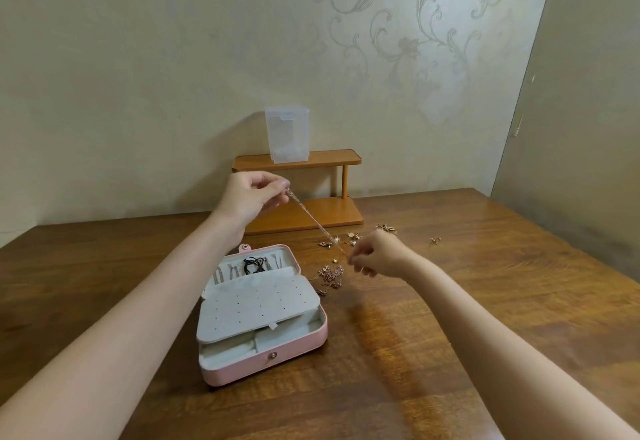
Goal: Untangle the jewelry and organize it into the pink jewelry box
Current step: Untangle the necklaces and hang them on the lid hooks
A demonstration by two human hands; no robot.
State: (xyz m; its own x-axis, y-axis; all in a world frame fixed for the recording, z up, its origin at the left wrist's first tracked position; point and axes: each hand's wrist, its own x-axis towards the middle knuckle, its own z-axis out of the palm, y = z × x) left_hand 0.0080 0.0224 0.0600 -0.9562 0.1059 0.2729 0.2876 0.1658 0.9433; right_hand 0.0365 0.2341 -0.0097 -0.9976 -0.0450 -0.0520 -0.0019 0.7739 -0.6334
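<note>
One chain [313,219] stretched between two hands, left [252,197] and right [377,257] fingers pinching it.

wooden table [433,353] bare right of pink jewelry box [263,367], scattered earrings [349,240] behind

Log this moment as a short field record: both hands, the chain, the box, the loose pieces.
left hand: raised, pinches upper end of thin rose-gold chain
right hand: lower, fingers curled at the chain's other end
chain: stretched taut, slanting between hands
pink jewelry box: open on brown wooden table, grey perforated flap over tray
tangled chain pile: right of box
small gold earrings: scattered behind
</note>
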